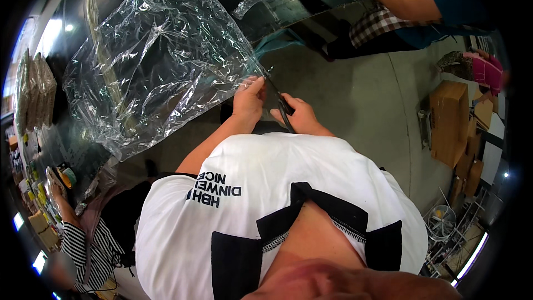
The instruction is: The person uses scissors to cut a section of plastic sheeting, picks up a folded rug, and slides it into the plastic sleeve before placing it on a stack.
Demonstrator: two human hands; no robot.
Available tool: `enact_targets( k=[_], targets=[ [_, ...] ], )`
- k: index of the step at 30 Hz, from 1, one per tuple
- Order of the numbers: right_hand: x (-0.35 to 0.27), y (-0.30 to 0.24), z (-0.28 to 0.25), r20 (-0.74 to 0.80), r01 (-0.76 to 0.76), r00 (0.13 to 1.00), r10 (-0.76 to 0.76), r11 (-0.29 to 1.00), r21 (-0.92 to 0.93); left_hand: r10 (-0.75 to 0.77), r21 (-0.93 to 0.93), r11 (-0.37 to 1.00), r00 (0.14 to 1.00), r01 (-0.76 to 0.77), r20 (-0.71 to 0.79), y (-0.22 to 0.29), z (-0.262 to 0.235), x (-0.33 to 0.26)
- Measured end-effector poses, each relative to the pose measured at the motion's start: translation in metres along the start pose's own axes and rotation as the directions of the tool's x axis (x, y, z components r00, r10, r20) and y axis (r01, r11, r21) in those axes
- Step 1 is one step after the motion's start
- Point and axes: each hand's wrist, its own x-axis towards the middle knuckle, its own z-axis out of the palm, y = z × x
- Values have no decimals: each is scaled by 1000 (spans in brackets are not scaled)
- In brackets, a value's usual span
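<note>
From the head view we see our left hand (248, 99) pinching one crumpled clear plastic sheet (161, 61) at its corner, held up ahead of us, while our right hand (297, 115) closes its grip around one dark pair of scissors (281, 105).

Left hand (248, 99) pinched, right hand (297, 115) clenched — both raised, close together.

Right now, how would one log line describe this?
left hand: pinching clear plastic sheet | right hand: holding dark scissors at sheet edge

Packing workshop: cardboard boxes (448, 122), plastic sheeting (161, 61)
</note>
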Motion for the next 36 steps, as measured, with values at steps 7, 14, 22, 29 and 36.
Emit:
enact_targets(
  k=[7,14,22,29,36],
  targets=[
    [-2,8,-6,67,-60,996,56,997,50,6,-38,999,1000,-6,-4,-5,-2,-1],
    [-6,15,-7,12,29,1000,-29,999,-37,-61,-47,997,998,60,-32,-2,4,-9],
    [8,4,-7,74,-10,997,8,1000,26,-32,-6,999,999,32,-36,-9,-4,-4],
    [23,0,-2,173,-101,982,76,984,144,-8,56,998,1000,10,-30,-11,-13,5],
    [28,6,5,249,-154,967,59,912,381,-30,2,1000,1000,30,0,-13,-30,16]
  ],
)
